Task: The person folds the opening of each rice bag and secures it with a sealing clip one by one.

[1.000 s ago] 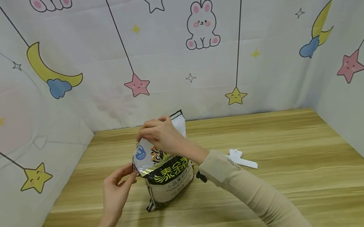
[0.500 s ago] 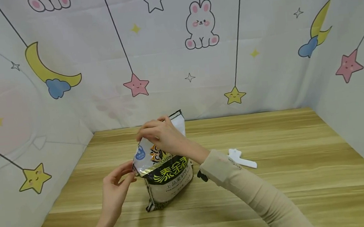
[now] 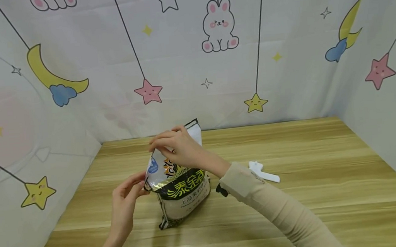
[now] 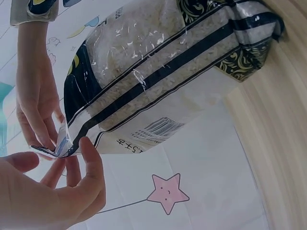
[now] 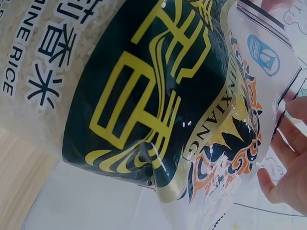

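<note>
A bag of jasmine rice stands upright on the table, its rice-filled lower part under a slack white top. Beside the bag's upper left edge, my left hand pinches the side fold between thumb and fingers. My right hand reaches across the front and grips the top edge, covering part of the printed logo. In the left wrist view the striped side of the rice bag shows grains through clear film. The right wrist view has the left hand at the bag's white top corner.
A white plastic piece with a long flat bar lies on the wooden table, right of the bag and partly behind the right sleeve. A cartoon-printed cloth stands behind and along both sides.
The left hand's fingers shift slightly at the bag's side edge, and that corner folds a little. The right hand and the bag stay almost in place.
</note>
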Demonstrator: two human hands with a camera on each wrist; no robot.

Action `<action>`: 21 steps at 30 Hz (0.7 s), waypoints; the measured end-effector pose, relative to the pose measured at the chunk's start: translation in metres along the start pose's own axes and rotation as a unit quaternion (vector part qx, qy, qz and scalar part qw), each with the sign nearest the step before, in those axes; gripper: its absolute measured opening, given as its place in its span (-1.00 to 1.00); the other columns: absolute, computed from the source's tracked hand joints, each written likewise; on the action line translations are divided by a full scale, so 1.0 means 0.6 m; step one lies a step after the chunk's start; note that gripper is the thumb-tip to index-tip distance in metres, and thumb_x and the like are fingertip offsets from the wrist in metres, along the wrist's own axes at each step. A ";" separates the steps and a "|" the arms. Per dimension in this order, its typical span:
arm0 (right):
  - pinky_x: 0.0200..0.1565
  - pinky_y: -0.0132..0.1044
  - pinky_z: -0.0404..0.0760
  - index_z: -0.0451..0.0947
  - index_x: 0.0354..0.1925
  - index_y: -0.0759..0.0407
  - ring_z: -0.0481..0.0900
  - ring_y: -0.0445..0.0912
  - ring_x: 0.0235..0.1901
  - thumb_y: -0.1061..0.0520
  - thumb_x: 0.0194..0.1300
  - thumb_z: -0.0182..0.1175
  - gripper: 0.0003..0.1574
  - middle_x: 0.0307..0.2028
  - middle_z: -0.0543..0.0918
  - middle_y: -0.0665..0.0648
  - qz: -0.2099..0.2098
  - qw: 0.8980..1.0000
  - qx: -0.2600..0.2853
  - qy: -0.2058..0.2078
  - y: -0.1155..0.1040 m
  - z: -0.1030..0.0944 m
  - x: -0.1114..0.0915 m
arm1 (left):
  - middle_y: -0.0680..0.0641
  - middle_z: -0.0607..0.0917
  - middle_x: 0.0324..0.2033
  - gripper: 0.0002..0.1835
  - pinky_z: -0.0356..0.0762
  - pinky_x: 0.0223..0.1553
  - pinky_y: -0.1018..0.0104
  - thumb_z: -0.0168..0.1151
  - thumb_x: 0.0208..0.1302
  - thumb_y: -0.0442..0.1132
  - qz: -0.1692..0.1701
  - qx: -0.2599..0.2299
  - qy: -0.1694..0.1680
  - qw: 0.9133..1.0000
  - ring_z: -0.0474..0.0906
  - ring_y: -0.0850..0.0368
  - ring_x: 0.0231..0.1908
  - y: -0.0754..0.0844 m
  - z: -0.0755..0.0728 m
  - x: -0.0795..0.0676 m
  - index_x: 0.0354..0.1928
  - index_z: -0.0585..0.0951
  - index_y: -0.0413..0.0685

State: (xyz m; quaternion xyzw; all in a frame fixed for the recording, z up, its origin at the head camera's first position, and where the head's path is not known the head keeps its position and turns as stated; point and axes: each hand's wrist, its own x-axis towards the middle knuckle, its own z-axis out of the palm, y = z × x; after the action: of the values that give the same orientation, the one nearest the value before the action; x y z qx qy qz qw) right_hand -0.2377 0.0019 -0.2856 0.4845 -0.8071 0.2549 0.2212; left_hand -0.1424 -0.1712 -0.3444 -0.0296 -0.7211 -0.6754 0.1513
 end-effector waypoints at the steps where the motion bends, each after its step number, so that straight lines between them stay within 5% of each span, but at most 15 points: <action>1: 0.11 -0.13 0.26 0.60 -0.20 -0.04 0.51 -0.28 -0.05 0.20 0.27 0.02 -0.75 -0.08 0.62 -0.08 0.000 1.000 0.000 -0.001 0.000 0.000 0.000 | 0.20 0.65 -0.29 -0.72 0.62 -0.39 0.41 -0.01 0.27 -0.36 -0.003 -0.002 0.000 1.000 0.55 0.32 -0.31 0.001 0.001 0.001 -0.08 0.49 -0.47; 13: 0.18 -0.11 0.22 0.58 -0.17 -0.04 0.47 -0.26 0.01 0.19 0.27 -0.05 -0.70 0.00 0.57 -0.04 0.008 1.000 0.013 -0.020 0.000 -0.003 -0.003 | 0.22 0.64 -0.29 -0.75 0.63 -0.46 0.42 0.01 0.29 -0.22 -0.016 -0.012 0.007 1.000 0.54 0.32 -0.30 0.004 0.010 0.012 -0.14 0.57 -0.24; 21: 0.20 -0.09 0.19 0.56 -0.17 -0.07 0.43 -0.26 0.05 -0.04 0.25 0.06 -0.78 0.01 0.55 -0.06 0.022 0.999 0.003 -0.027 -0.008 -0.001 -0.005 | 0.25 0.61 -0.29 -0.71 0.58 -0.47 0.49 0.06 0.25 -0.27 -0.011 0.025 0.020 0.999 0.55 0.37 -0.34 0.001 0.014 0.010 -0.08 0.53 -0.36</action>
State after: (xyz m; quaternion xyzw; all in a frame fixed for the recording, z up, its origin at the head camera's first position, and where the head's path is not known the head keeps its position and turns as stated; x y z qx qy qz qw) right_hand -0.2323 0.0024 -0.2859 0.4738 -0.8225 0.2493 0.1918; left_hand -0.1497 -0.1637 -0.3426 -0.0045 -0.7351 -0.6592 0.1585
